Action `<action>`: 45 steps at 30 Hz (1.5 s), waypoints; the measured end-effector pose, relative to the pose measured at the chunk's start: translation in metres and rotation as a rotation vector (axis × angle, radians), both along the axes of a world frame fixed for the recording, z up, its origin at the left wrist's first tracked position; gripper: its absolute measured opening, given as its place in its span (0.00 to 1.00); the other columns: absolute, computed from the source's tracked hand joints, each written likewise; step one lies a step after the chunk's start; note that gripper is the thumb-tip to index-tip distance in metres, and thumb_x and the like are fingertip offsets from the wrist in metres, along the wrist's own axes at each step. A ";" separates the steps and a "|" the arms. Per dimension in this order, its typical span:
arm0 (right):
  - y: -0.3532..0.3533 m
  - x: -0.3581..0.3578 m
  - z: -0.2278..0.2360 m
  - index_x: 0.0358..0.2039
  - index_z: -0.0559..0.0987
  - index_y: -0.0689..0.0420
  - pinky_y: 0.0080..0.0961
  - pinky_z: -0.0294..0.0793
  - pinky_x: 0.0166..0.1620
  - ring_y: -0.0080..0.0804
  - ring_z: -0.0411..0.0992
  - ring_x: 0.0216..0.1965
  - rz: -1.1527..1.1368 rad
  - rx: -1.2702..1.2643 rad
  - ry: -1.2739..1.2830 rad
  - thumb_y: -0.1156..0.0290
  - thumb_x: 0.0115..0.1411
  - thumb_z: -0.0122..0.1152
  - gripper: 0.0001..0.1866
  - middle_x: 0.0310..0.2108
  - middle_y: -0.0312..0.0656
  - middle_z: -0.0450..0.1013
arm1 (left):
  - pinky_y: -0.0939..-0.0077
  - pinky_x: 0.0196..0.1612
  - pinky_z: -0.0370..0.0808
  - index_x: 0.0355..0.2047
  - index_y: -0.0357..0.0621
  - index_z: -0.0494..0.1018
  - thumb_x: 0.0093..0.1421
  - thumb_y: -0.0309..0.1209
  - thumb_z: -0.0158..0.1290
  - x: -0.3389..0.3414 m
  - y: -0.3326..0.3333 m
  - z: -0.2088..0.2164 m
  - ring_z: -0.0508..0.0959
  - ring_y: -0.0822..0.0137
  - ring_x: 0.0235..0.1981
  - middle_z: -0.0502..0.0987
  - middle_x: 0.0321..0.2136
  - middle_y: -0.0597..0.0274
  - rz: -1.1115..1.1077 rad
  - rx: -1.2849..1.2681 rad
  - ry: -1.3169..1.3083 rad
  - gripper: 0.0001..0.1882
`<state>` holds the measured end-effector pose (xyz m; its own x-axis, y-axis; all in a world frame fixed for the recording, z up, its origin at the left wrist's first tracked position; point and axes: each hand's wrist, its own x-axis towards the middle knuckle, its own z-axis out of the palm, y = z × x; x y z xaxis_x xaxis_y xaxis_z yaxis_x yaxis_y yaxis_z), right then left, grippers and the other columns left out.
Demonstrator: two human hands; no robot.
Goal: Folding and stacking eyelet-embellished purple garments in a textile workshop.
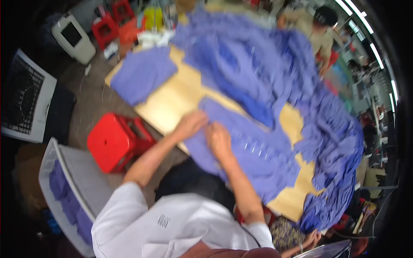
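Observation:
A purple garment [258, 148] lies spread over the table in front of me, with a row of small pale marks across it. At its near-left end my left hand [192, 124] is closed on the edge of the cloth, fingers together. Right beside it, my right hand [218, 137] pinches the same garment. Both hands are somewhat blurred, and the fingertips are partly hidden. To the far left lies a folded purple garment [144, 73], apart from my hands.
A large heap of purple garments [275, 64] covers the far and right side of the wooden table [161, 109]. A red stool [109, 142] and a white bin [58, 172] holding purple cloth stand left. Other people work at far right [301, 21] and lower right [312, 238].

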<state>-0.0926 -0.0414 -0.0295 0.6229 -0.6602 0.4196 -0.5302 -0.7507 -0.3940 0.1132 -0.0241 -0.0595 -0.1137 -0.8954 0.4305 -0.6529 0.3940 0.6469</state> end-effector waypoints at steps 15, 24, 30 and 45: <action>-0.009 -0.003 -0.002 0.36 0.83 0.55 0.40 0.71 0.39 0.41 0.75 0.34 -0.074 -0.272 -0.044 0.70 0.64 0.69 0.04 0.29 0.41 0.73 | 0.59 0.56 0.79 0.44 0.34 0.81 0.64 0.18 0.61 -0.002 -0.005 0.023 0.82 0.48 0.51 0.83 0.46 0.50 -0.129 0.055 0.137 0.08; -0.017 -0.005 -0.005 0.39 0.83 0.54 0.40 0.75 0.42 0.39 0.77 0.37 -0.017 -0.155 -0.177 0.72 0.62 0.70 0.06 0.32 0.40 0.75 | 0.65 0.52 0.80 0.45 0.34 0.83 0.65 0.17 0.61 0.008 -0.014 0.022 0.84 0.55 0.47 0.85 0.44 0.53 -0.228 0.151 0.214 0.08; -0.001 -0.006 0.005 0.38 0.83 0.54 0.40 0.73 0.42 0.39 0.77 0.37 -0.120 -0.288 -0.095 0.73 0.59 0.73 0.07 0.34 0.39 0.78 | 0.64 0.52 0.80 0.46 0.33 0.83 0.66 0.17 0.60 0.009 0.000 0.022 0.84 0.52 0.47 0.85 0.45 0.53 -0.234 0.114 0.135 0.09; 0.010 -0.027 0.013 0.41 0.89 0.59 0.46 0.78 0.47 0.47 0.80 0.42 -0.132 -0.029 -0.199 0.75 0.61 0.73 0.08 0.42 0.45 0.85 | 0.50 0.48 0.80 0.36 0.39 0.81 0.63 0.27 0.60 -0.026 -0.004 0.077 0.81 0.44 0.45 0.78 0.41 0.50 -0.193 -0.041 -0.739 0.05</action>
